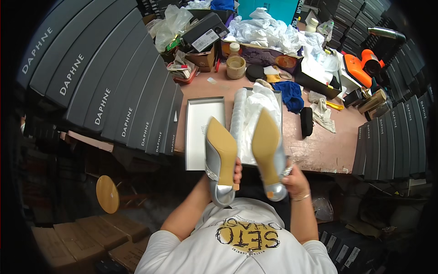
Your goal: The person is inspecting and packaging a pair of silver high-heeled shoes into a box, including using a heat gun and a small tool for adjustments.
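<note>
Shoes: silver pair, tan soles up, toes pointing away toward the open box (200,132)
Left shoe (220,160): left hand (237,171) closed around its heel end
Right shoe (269,157): right hand (295,180) closed around its heel end
Long axes: near parallel, side by side above table edge (319,157)
Box: directly ahead of the toes; right shoe over its white paper (255,109)

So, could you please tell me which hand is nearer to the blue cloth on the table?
Right. The right hand, holding a silver shoe, sits below the blue cloth; the left hand, with the other shoe, is farther left.
</note>
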A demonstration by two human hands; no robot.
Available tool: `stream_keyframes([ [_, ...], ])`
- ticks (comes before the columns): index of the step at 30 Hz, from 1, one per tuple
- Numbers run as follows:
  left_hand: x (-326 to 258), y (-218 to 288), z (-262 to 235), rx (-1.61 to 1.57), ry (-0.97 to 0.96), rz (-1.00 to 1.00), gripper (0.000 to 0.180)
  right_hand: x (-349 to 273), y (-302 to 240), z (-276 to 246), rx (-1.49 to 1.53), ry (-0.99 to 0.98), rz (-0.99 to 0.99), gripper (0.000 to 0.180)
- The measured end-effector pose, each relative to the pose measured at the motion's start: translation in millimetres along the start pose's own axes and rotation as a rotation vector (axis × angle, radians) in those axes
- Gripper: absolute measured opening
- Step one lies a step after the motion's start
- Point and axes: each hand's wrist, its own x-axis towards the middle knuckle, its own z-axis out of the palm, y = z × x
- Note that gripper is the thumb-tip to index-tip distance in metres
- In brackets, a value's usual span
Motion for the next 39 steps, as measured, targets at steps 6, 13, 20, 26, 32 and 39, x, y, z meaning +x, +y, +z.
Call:
stream_keyframes([
  [6, -20.7, 136.7, -3.5, 1.724, 0.956, 0.261, 0.041, -12.9, -108.7, -41.8, -1.357, 0.194, -0.069, 0.047],
  [13, 79.3, 121.2, 78.9, 2.154, 0.569, 0.555, 0.059, 41.7, -46.2, -79.5, -1.897, 0.277, -0.117, 0.051],
  [20, 169.0, 75.8, 58.0, 2.592, 0.368, 0.425, 0.067, 22.9, -71.0, -36.8, -1.654, 0.223, -0.345, 0.056],
  [26, 39.3, 149.3, 33.8, 2.608, 0.985, 0.063, 0.096, 16.3, -57.3, -16.9, -1.394, 0.139, -0.241, 0.045],
  [32, -22.9, 166.5, 15.4, 2.23, 0.88, 0.156, 0.09, 34.0, -43.2, 15.5, -1.496, 0.025, -0.46, 0.043],
  [39, -5.1, 45.7, 91.4, 1.496, 0.515, 0.476, 0.072, 49.5, -4.9, 62.1, -0.603, 0.021, -0.264, 0.078],
])
